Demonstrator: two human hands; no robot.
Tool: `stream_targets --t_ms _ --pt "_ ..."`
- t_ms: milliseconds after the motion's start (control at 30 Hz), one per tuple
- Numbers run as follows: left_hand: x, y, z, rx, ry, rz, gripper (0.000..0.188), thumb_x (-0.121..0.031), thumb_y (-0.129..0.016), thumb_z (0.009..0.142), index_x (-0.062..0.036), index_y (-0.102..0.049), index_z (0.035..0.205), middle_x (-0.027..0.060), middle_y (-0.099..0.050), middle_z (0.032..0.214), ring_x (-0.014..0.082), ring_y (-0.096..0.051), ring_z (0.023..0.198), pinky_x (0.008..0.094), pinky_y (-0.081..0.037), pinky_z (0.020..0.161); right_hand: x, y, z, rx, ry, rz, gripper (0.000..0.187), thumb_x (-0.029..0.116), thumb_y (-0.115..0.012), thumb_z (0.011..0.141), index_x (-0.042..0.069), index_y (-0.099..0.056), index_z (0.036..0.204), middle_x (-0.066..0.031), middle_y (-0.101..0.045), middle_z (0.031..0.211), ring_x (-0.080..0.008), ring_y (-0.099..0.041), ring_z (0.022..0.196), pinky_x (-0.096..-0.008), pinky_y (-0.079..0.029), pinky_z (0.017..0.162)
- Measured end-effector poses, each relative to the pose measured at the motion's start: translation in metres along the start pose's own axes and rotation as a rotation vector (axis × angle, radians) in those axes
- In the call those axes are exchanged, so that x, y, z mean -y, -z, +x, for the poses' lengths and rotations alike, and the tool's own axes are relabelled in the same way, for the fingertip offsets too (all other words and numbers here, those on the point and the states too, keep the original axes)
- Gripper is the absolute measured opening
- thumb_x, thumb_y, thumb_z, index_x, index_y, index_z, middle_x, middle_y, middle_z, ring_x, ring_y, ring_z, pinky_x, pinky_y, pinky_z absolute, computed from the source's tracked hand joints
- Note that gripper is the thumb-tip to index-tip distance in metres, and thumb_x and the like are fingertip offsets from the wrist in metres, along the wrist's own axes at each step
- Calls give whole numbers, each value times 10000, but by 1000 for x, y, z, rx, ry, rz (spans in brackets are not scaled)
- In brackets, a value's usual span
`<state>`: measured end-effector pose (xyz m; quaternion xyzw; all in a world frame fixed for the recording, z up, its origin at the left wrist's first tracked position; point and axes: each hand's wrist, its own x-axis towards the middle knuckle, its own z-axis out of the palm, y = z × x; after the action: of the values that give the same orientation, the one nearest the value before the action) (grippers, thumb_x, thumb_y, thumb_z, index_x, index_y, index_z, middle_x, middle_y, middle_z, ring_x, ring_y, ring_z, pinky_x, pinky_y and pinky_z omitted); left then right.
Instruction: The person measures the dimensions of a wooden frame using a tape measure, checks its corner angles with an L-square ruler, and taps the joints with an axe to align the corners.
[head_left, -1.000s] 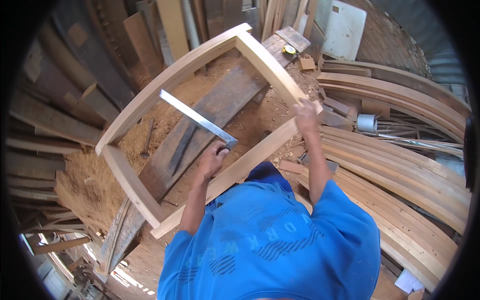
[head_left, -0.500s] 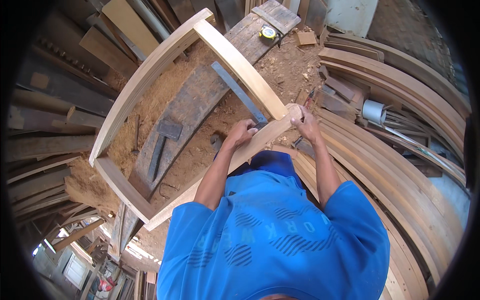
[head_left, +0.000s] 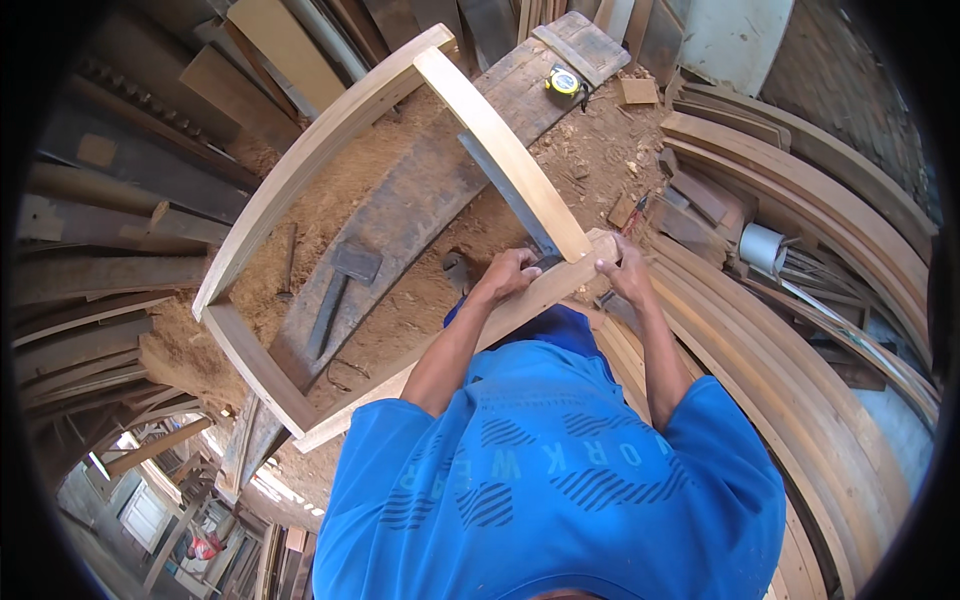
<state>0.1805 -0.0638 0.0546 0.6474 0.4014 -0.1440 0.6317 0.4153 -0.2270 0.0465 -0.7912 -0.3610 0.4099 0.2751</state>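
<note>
Both hands sit at the near right corner of the wooden frame point(head_left: 330, 150). The left hand point(head_left: 510, 272) is curled on the frame's near rail and on the metal square point(head_left: 510, 195) tucked inside that corner; the right hand point(head_left: 625, 272) grips the corner's outer side, fingers closed. Inside the frame a hammer point(head_left: 335, 290) lies on a dark plank point(head_left: 420, 190) — beyond the frame's far end, a tape measure point(head_left: 563, 85).

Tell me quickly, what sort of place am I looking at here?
Most likely a carpentry workshop: a wooden frame under both hands, sawdust on the floor, curved timber pieces stacked alongside, and a tape measure.
</note>
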Motion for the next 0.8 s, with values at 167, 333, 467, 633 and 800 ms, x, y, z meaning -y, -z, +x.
stream_targets --t_ms 167,333,467,633,800 --pt "14 -4 3 -54 -59 0 328 -195 -699 854 12 -678 1108 206 -704 1049 302 -668 1005 396 -502 901 13 3 3 65 -18 55 684 123 -729 757 -62 -496 1373 -257 -630 1261 -347 -609 1183 -388 -430 1044" --pt "2 1 2 -15 -76 43 300 -190 -700 865 18 -678 1081 174 -717 983 261 -676 930 388 -514 847 4 3 2 45 -24 115 659 115 -728 761 -52 -515 1362 -239 -663 1212 -315 -636 1139 -377 -444 1017" --pt "2 2 -2 18 -12 -36 306 -201 -701 861 22 -675 1069 181 -712 974 256 -673 924 390 -513 839 5 5 3 83 -19 84 644 112 -725 766 -54 -519 1354 -232 -679 1182 -301 -650 1116 -379 -456 994" --pt "4 0 -7 -11 -48 -25 312 -214 -702 855 20 -676 1059 166 -703 942 234 -663 894 377 -511 825 25 10 0 104 -33 90 647 131 -728 766 -59 -519 1349 -249 -667 1191 -337 -641 1127 -399 -457 996" --pt "-2 1 -9 -33 -2 -33 318 -210 -695 842 -1 -690 1081 214 -710 993 310 -682 962 403 -512 874 4 5 5 73 -47 -15 696 159 -743 763 -82 -494 1367 -282 -642 1222 -370 -618 1168 -408 -446 1021"
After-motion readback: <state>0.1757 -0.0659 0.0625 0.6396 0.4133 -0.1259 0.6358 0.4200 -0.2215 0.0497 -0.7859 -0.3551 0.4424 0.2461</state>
